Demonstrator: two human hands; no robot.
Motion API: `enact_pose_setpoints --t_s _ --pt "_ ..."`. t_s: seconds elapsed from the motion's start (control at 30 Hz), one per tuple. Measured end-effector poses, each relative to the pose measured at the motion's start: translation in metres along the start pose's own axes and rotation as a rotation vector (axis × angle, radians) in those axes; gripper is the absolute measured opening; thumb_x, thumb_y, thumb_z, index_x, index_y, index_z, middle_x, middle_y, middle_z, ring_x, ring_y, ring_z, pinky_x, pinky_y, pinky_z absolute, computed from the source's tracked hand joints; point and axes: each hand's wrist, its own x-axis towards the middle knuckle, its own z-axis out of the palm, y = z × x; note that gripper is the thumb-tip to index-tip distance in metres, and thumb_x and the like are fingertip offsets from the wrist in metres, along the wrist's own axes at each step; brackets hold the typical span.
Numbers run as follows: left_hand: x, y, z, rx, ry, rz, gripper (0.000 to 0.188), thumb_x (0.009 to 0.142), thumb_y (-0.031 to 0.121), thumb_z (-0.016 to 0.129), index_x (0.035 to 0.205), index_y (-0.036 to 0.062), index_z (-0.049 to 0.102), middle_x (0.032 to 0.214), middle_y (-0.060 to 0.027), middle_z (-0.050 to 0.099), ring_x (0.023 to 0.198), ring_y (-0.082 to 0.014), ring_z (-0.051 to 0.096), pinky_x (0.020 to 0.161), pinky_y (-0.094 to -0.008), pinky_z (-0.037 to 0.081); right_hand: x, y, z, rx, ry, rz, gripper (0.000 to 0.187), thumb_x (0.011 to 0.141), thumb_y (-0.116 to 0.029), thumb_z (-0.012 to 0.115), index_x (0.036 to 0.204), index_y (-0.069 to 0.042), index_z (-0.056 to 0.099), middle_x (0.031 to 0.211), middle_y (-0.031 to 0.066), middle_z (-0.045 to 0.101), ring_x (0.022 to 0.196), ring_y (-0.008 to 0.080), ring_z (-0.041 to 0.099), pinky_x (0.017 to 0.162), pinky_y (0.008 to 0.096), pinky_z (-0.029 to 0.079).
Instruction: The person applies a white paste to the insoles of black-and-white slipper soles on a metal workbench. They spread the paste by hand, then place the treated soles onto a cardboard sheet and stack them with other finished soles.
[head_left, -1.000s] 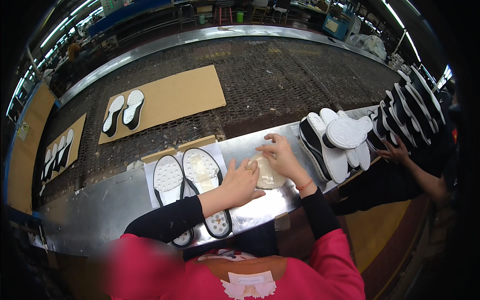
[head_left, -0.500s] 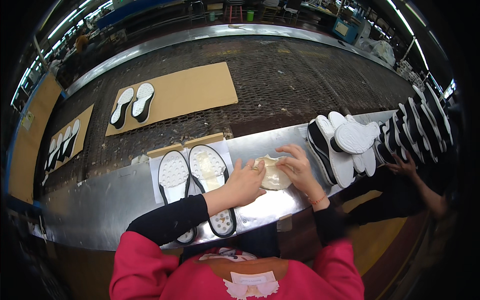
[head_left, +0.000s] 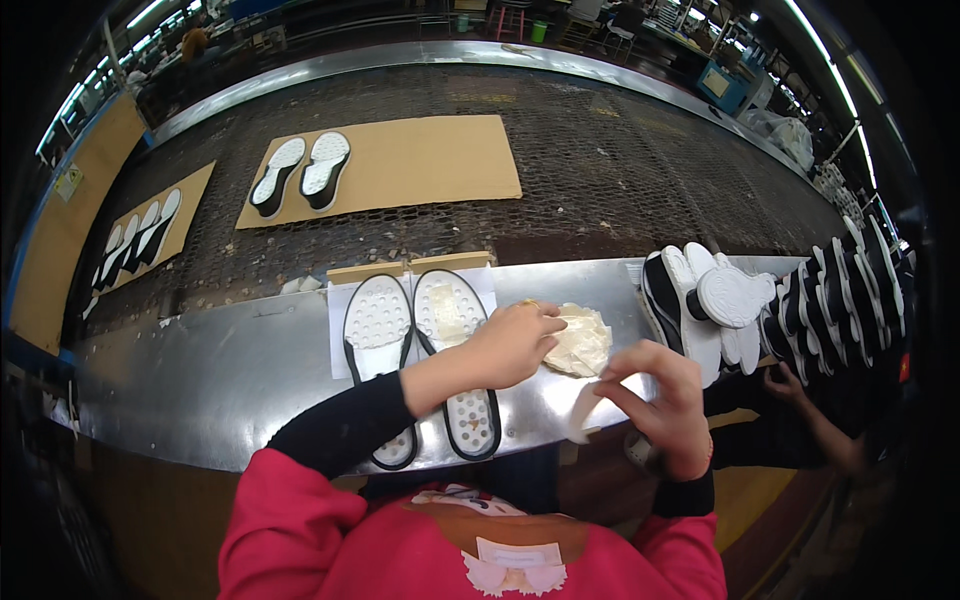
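Two shoe soles lie side by side before me: the left sole has a white dimpled face and black rim, and the right sole has a yellowish translucent patch on its upper part. My left hand reaches across the right sole, fingers stretched out and touching the left edge of a round, wrinkled, cream-coloured wad of film. Nearer to me, right of the wad, my right hand pinches a thin pale strip that hangs from its fingertips. Whether the strip still joins the wad I cannot tell.
Stacked white-and-black soles stand on the metal ledge at right, with another person's hand beside them. Beyond the ledge, a dark mesh surface carries cardboard sheets with more soles.
My right hand has drawn back from the wad, toward me and rightward, with the strip in its fingers. My left hand has slid to the wad's left edge, uncovering more of it.
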Motion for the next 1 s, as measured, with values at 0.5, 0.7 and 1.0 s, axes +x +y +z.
enact_pose_setpoints --t_s 0.5,0.7,1.0 --pt "-0.156 -0.015 -0.086 -0.411 0.52 -0.46 0.019 0.078 0.014 0.078 0.085 -0.0034 0.075 0.075 -0.0055 0.072 0.07 -0.0072 0.062 0.063 -0.0239 0.048 0.13 0.023 0.16 0.637 -0.11 0.227 0.014 0.088 -0.007 0.072 0.096 0.004 0.071 0.089 0.0074 0.071 0.082 0.0112 0.065 0.077 0.0248 0.053" --pt "-0.173 -0.047 -0.077 -0.656 0.613 -0.614 0.027 0.077 0.008 0.078 0.1 -0.0043 0.072 0.076 -0.0086 0.073 0.068 -0.0078 0.064 0.064 -0.0227 0.049 0.151 0.043 0.201 0.364 -0.108 0.268 0.021 0.078 -0.015 0.081 0.09 0.001 0.075 0.08 0.0046 0.071 0.077 0.0089 0.063 0.071 0.0248 0.05" --pt "-0.172 -0.065 -0.081 -0.668 0.506 -0.665 0.037 0.074 0.006 0.08 0.106 -0.0026 0.064 0.075 -0.0089 0.073 0.066 -0.0082 0.065 0.06 -0.0225 0.048 0.154 0.062 0.217 0.175 -0.128 0.253 0.021 0.074 -0.013 0.084 0.086 0.001 0.075 0.077 0.0072 0.069 0.073 0.0114 0.062 0.067 0.0268 0.049"
